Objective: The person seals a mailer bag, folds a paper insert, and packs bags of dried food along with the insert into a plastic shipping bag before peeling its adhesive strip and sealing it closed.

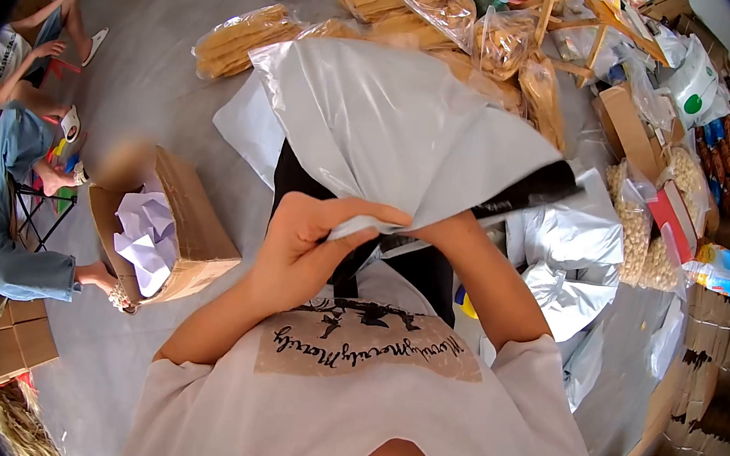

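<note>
A large silver-grey plastic bag (pixel 388 120) spreads out in front of my chest, its far side fanned wide. My left hand (pixel 304 234) pinches its gathered near edge between thumb and fingers. Close to the right of it, my right hand (pixel 443 229) is at the same bunched edge, with its fingers mostly hidden behind the plastic. A dark strip with small print (pixel 531 190) shows along the bag's right side. Beneath the bag, parts of my black trousers are visible.
At the left stands an open cardboard box (pixel 195 224) with pale crumpled sheets, beside seated people. Clear bags of tan goods (pixel 252 38) lie ahead. Silver bags (pixel 572 265), bags of pale pieces (pixel 632 231) and stacked brown bundles (pixel 728 340) are at the right.
</note>
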Action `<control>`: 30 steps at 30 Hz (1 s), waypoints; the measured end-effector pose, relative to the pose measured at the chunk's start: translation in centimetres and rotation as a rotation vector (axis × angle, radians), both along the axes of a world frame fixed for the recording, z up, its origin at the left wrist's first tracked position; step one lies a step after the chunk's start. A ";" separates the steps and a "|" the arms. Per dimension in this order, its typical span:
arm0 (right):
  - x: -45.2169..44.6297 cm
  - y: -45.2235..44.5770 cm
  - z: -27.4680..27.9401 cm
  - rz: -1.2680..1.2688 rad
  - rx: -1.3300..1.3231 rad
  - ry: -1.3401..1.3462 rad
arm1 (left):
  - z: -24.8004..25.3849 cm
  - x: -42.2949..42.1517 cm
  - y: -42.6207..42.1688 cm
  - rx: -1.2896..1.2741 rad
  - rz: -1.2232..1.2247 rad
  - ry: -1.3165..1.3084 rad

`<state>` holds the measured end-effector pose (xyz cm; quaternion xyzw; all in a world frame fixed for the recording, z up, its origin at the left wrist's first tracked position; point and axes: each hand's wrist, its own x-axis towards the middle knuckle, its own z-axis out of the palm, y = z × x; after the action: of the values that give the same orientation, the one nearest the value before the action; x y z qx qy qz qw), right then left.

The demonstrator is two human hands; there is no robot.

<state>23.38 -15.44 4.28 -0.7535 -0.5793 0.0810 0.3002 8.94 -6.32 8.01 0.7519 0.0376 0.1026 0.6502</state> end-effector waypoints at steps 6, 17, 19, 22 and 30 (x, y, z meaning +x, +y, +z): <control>0.1 -2.4 -1.4 0.003 -0.002 0.062 | -1.3 -2.0 1.3 -0.014 0.061 -0.075; 2.1 -15.1 4.2 -0.371 0.669 0.211 | -3.1 -6.5 3.5 -0.064 0.521 -0.119; 4.5 -15.7 4.8 -0.665 0.578 -0.097 | -3.1 -7.1 4.4 -0.039 0.515 -0.135; 7.4 -13.9 -0.4 -0.531 0.214 -0.329 | -3.1 -7.3 4.8 0.043 0.512 -0.109; 4.8 -11.0 -0.7 0.186 0.060 -0.261 | -2.4 -9.0 9.9 0.254 0.011 -0.067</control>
<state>28.14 -26.48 3.56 -0.6915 -0.6828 -0.0072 0.2359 -0.07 3.61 5.58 0.8241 0.0064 0.1352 0.5500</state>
